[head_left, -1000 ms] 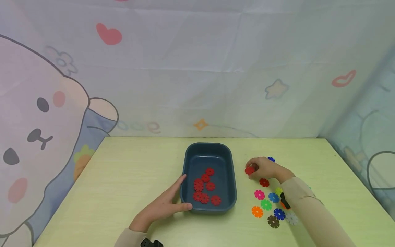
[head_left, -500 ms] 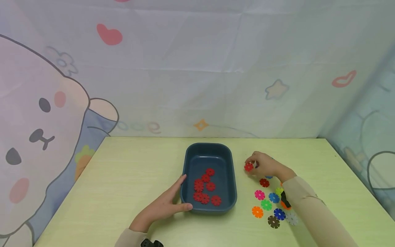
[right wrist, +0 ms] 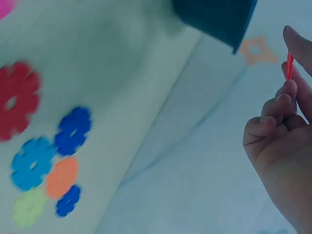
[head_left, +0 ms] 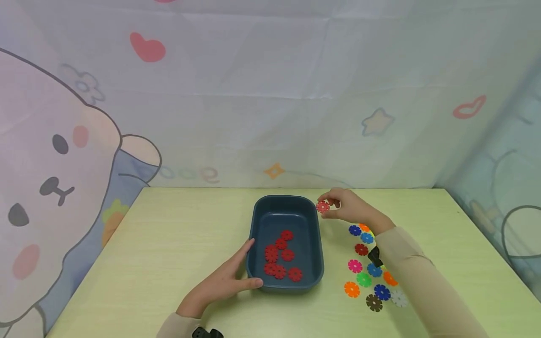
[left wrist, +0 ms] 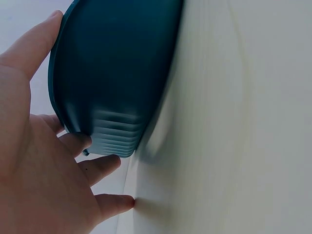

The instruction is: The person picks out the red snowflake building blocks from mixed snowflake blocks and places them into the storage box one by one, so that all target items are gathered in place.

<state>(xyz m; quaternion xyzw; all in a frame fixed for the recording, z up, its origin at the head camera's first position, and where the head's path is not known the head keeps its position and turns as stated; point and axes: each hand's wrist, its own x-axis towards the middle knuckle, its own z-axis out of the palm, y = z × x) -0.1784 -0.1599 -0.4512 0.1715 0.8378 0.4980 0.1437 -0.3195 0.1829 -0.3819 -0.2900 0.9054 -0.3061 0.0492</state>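
Observation:
My right hand [head_left: 348, 205] pinches a red notched plastic disc [head_left: 323, 207] between thumb and fingertip, just beside the upper right rim of a dark blue bin [head_left: 276, 223]. In the right wrist view that disc shows edge-on, and the other fingers are curled in. Several red discs [head_left: 295, 274] lie inside the bin, mostly toward its near half. My left hand [head_left: 223, 282] touches the bin's near left corner, thumb and fingers spread along the rim and outer wall. In the left wrist view the fingers reach out fairly straight against the bin [left wrist: 117, 63].
Right of the bin, loose notched discs lie on the pale table [head_left: 203, 220]: a dark red disc [head_left: 361, 249], a pink disc [head_left: 355, 266], a green disc [head_left: 364, 280], a brown disc [head_left: 374, 303] and others. My right sleeve [head_left: 422, 281] covers part of them. A printed cloth [head_left: 253, 117] hangs behind.
My right hand has lifted the red disc and carried it left and away from me to the bin's rim, uncovering blue and orange discs. My left hand and the bin have stayed put.

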